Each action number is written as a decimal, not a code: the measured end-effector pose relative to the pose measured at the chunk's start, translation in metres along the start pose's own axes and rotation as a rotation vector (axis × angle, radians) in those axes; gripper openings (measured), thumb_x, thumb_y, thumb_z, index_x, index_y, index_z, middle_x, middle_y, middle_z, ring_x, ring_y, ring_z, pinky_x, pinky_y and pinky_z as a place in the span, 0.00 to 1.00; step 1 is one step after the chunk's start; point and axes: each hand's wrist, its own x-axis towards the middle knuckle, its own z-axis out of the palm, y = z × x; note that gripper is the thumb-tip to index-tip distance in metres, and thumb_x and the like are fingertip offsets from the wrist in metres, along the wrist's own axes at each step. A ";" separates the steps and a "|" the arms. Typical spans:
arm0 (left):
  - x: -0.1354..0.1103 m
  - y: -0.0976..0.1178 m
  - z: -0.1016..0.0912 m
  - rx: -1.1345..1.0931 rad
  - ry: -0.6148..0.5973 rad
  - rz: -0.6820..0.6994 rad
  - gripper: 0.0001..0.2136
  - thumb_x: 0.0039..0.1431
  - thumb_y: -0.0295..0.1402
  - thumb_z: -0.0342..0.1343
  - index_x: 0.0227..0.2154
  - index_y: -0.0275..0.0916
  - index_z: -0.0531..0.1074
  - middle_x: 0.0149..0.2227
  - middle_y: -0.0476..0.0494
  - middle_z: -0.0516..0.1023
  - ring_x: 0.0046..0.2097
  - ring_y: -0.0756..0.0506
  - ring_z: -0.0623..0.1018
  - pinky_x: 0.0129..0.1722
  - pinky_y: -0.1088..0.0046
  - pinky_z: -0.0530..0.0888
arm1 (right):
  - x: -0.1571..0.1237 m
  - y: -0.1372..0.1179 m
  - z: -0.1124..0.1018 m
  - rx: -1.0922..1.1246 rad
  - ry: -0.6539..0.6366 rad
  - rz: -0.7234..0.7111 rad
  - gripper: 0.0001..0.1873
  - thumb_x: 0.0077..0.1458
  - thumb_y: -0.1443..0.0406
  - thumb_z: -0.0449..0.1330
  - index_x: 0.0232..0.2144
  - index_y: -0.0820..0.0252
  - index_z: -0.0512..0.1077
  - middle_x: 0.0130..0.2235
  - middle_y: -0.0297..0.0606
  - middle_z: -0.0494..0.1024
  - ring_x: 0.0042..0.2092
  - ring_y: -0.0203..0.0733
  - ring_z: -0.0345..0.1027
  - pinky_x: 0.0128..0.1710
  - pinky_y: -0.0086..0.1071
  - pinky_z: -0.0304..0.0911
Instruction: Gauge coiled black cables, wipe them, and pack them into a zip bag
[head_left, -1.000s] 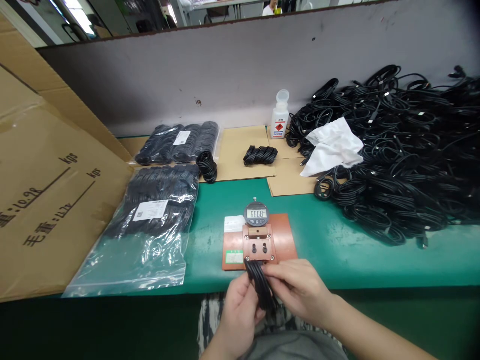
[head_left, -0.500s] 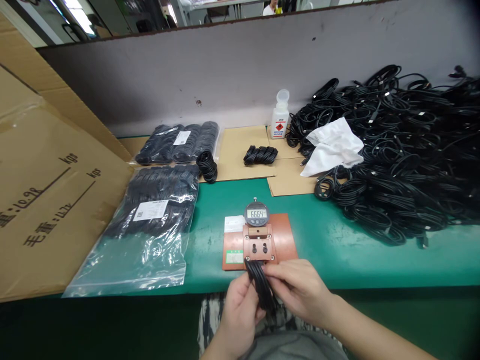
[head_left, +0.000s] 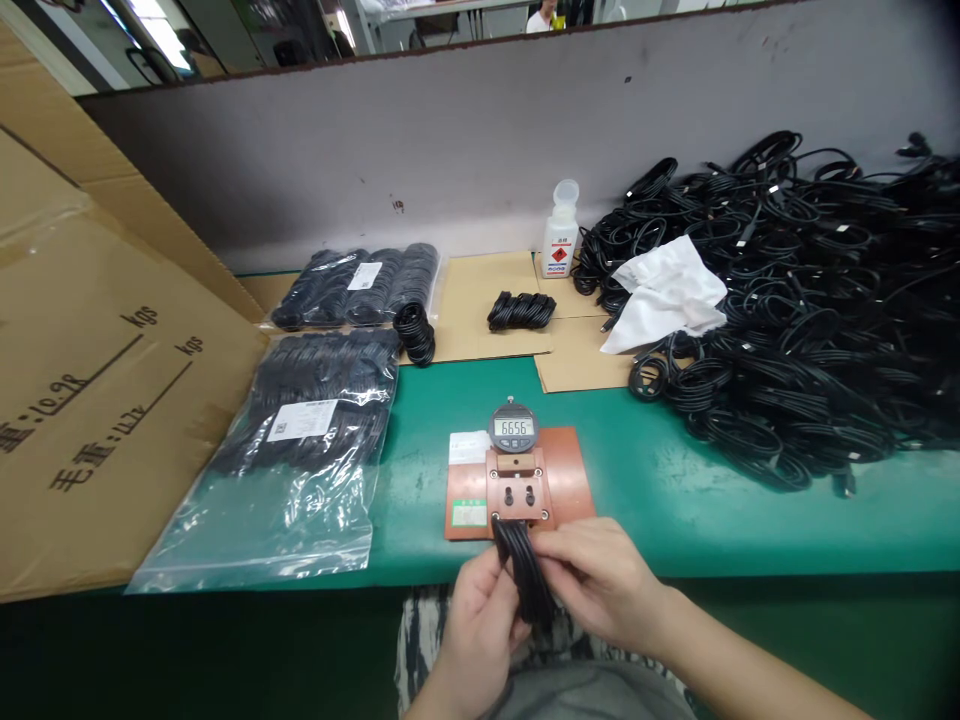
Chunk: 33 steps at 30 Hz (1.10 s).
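A coiled black cable [head_left: 523, 572] is pinched between my left hand [head_left: 474, 625] and my right hand [head_left: 600, 580] at the near table edge. Both hands have fingers closed round the bundle. The cable's top end sits against the front of a copper-coloured test fixture [head_left: 517, 487] on a brown base plate. On top of the fixture a round digital gauge [head_left: 514, 428] reads 6656.
A large heap of black cables [head_left: 795, 300] fills the right side, with a white cloth [head_left: 664, 292] on it. A white bottle [head_left: 561, 238], two loose coils [head_left: 521, 310] on cardboard sheets, bagged cables [head_left: 315, 410] and a cardboard box [head_left: 82, 380] lie left and behind.
The gauge reading dropped from 6668 to 6664 to 6656. My hands and the cable have barely shifted.
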 end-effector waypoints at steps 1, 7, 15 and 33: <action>-0.002 0.000 0.001 0.032 0.006 0.010 0.26 0.55 0.59 0.60 0.25 0.37 0.70 0.17 0.59 0.53 0.18 0.57 0.51 0.17 0.82 0.49 | -0.001 0.000 -0.001 0.002 -0.021 -0.006 0.11 0.62 0.75 0.53 0.42 0.63 0.74 0.25 0.36 0.79 0.22 0.37 0.68 0.22 0.30 0.61; -0.016 -0.005 0.007 0.352 0.235 0.281 0.23 0.62 0.53 0.56 0.26 0.36 0.77 0.23 0.48 0.71 0.26 0.50 0.67 0.26 0.76 0.66 | -0.005 0.001 -0.011 0.125 -0.065 -0.026 0.12 0.67 0.64 0.48 0.40 0.61 0.72 0.24 0.36 0.74 0.23 0.39 0.66 0.25 0.33 0.59; -0.019 -0.001 0.009 0.571 0.242 0.422 0.19 0.68 0.44 0.52 0.27 0.37 0.76 0.26 0.47 0.75 0.29 0.47 0.73 0.31 0.74 0.70 | -0.008 0.000 -0.009 0.123 -0.062 -0.050 0.19 0.69 0.55 0.50 0.30 0.59 0.69 0.21 0.32 0.69 0.22 0.38 0.60 0.24 0.33 0.52; -0.021 0.004 -0.007 0.395 0.294 0.374 0.05 0.62 0.33 0.61 0.36 0.41 0.81 0.41 0.43 0.80 0.41 0.44 0.79 0.40 0.76 0.76 | -0.006 -0.001 -0.012 0.068 -0.184 -0.070 0.21 0.71 0.58 0.46 0.26 0.56 0.63 0.20 0.31 0.66 0.21 0.37 0.56 0.24 0.34 0.48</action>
